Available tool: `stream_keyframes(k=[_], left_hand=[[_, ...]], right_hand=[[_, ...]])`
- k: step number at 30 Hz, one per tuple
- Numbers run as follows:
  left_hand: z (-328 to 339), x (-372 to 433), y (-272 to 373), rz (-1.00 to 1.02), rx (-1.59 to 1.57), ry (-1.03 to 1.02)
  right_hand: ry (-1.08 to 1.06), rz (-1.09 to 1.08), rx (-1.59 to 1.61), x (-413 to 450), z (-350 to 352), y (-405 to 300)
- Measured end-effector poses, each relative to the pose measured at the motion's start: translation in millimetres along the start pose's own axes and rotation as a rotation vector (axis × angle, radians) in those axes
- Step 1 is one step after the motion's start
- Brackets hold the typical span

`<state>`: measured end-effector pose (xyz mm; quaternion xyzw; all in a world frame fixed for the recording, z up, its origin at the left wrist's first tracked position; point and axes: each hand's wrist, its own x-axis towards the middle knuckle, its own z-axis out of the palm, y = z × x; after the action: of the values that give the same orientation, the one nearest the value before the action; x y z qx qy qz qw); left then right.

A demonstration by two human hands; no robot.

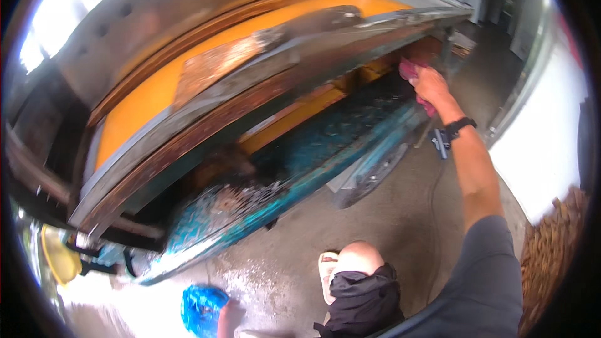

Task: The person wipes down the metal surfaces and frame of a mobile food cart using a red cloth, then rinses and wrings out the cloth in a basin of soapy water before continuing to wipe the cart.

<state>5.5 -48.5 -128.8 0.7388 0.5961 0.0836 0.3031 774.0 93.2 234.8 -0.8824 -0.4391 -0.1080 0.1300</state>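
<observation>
My right hand (pixel 431 85) reaches far out and grips a crumpled dark pink cloth (pixel 409 68). It is at the right end of a worn lower shelf (pixel 324 126), painted turquoise, beneath the workbench top. Part of the cloth hangs below the fingers. Low in the picture, my left hand (pixel 226 318) shows only in part, blurred, at the side of a blue plastic bag (pixel 203 309) that it appears to hold. What the bag contains cannot be made out.
Metal and wood pieces (pixel 220 63) lie on the orange bench top (pixel 136 117). Yellow timber (pixel 296 115) is on the lower shelf. Below stand a dark wheel-like object (pixel 375 173) and a small grey device (pixel 440 143) near a cable (pixel 434 211). Pale debris (pixel 253 286) litters the concrete floor.
</observation>
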Motion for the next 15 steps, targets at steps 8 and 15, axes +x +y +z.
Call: stream_keyframes(k=[8,15], left_hand=[[-41.5,-5.3,75.1,-0.083,-0.126,-0.018],[-111.9,-50.3,138.4,0.018,-0.222,0.168]], right_hand=[[-0.083,-0.558,0.326,-114.6,-26.7,-98.8],[-0.093,-0.747,0.658,-223.5,-24.3,-183.6]])
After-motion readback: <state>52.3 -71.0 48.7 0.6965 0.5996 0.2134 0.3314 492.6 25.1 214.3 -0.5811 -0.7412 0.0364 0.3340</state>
